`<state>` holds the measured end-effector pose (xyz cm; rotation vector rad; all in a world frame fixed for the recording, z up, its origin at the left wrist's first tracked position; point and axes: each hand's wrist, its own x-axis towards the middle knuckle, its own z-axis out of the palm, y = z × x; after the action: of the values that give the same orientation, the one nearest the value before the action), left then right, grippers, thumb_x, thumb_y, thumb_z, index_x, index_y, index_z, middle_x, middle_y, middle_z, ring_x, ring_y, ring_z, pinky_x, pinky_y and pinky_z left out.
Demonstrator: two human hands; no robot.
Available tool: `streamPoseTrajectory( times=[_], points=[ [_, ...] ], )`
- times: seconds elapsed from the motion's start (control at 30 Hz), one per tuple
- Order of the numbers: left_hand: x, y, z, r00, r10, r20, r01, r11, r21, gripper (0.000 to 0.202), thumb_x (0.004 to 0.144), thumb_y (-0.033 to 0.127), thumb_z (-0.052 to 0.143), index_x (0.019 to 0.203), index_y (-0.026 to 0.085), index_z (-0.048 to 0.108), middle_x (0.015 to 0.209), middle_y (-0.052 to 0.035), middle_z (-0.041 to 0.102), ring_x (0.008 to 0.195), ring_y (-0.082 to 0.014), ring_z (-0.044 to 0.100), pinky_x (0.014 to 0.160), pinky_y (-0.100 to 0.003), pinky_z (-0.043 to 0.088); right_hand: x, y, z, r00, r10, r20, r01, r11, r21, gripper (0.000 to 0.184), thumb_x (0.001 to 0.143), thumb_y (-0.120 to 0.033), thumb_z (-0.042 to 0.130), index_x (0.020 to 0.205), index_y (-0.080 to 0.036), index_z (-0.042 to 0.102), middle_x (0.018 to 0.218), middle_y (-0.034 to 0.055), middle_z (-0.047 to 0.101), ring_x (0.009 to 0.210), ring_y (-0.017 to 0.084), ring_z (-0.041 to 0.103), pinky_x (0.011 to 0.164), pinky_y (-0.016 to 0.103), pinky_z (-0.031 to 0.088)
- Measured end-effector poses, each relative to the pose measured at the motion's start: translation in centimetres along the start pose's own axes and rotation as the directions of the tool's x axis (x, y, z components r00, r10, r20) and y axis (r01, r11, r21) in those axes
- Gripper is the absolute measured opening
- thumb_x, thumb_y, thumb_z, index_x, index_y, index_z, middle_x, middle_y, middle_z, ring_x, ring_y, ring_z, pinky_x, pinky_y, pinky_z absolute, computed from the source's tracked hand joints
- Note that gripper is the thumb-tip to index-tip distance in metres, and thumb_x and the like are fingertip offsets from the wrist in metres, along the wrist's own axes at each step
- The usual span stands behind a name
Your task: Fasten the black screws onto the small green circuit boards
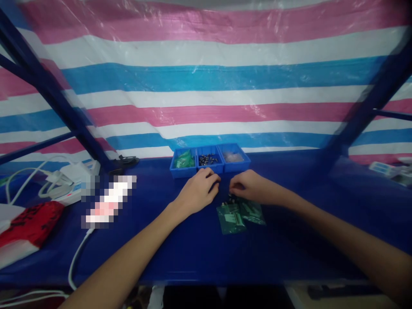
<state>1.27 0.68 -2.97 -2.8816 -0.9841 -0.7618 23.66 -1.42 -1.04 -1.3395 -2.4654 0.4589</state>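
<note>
Bins (237,167) stand near the desk's (289,257) back edge; bags (231,219) and dark parts (231,198) lie nearer its front edge. Left hand (202,187) is curled, right hand (250,186) bent over the parts; grips unclear. Light fingertip pinches should suit.

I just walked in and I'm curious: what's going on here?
At a blue table, someone's right hand is down at small dark pieces by two bags; whether it holds one is unclear. The left hand is curled near three blue bins.
</note>
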Motion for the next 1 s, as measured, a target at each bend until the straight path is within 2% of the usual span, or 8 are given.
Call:
streamPoseTrajectory(
  times=[0.27, 0.47, 0.67, 0.83, 1.0],
  points=[
    [0.0, 0.2, -0.1, 1.0, 0.022, 0.008, -0.022, 1.0, 0.003, 0.017, 0.098, 0.028, 0.054, 0.108, 0.019, 0.064, 0.106, -0.0072, 0.06, 0.101, -0.0231, 0.058, 0.087, -0.039, 0.053, 0.7, 0.4, 0.9, 0.974, 0.123, -0.189, -0.074, 0.966, 0.248, 0.017, 0.087, -0.025, 0.059, 0.084, -0.02, 0.076, 0.076, 0.002, 0.074, 0.069, 0.017, 0.064, 0.064, 0.029, 0.045],
    [0.0, -0.2, 0.1, 1.0, 0.017, 0.015, -0.017, 1.0, 0.009, 0.013, 0.096, 0.032, 0.06, 0.102, 0.02, 0.063, 0.105, -0.0054, 0.061, 0.099, -0.0221, 0.059, 0.084, -0.037, 0.053, 0.9, 0.3, 2.2, 0.973, 0.128, -0.191, -0.04, 0.913, 0.407, 0.02, 0.09, -0.03, 0.059, 0.09, -0.019, 0.076, 0.082, 0.0038, 0.075, 0.073, 0.017, 0.065, 0.066, 0.029, 0.046],
    [0.0, -0.1, 0.0, 1.0, 0.012, 0.019, -0.013, 0.999, 0.03, 0.011, 0.096, 0.028, 0.058, 0.103, 0.019, 0.061, 0.105, -0.0056, 0.061, 0.1, -0.0224, 0.059, 0.082, -0.037, 0.054, 0.8, -0.1, 2.2, 0.968, 0.114, -0.223, -0.033, 0.941, 0.336, 0.019, 0.091, -0.027, 0.058, 0.089, -0.019, 0.075, 0.082, 0.0027, 0.074, 0.073, 0.017, 0.065, 0.066, 0.029, 0.046],
    [0.0, -0.1, 0.0, 1.0, 0.004, 0.003, -0.004, 1.0, 0.031, 0.012, 0.095, 0.024, 0.057, 0.107, 0.02, 0.06, 0.106, -0.0056, 0.062, 0.101, -0.0226, 0.059, 0.081, -0.037, 0.054, 0.7, -0.2, 2.4, 0.969, 0.074, -0.236, 0.001, 0.954, 0.301, 0.015, 0.089, -0.021, 0.06, 0.095, -0.02, 0.073, 0.091, 0.0036, 0.076, 0.078, 0.017, 0.068, 0.072, 0.03, 0.05],
    [0.0, -0.1, 0.0, 1.0, 0.013, -0.004, -0.013, 1.0, 0.022, 0.012, 0.096, 0.023, 0.057, 0.107, 0.02, 0.059, 0.106, -0.0051, 0.062, 0.101, -0.0221, 0.059, 0.084, -0.037, 0.054, 0.7, -0.2, 2.6, 0.966, 0.048, -0.255, 0.025, 0.961, 0.276, 0.011, 0.088, -0.02, 0.062, 0.091, -0.019, 0.072, 0.086, 0.0032, 0.074, 0.075, 0.016, 0.067, 0.071, 0.029, 0.049]
  ],
)
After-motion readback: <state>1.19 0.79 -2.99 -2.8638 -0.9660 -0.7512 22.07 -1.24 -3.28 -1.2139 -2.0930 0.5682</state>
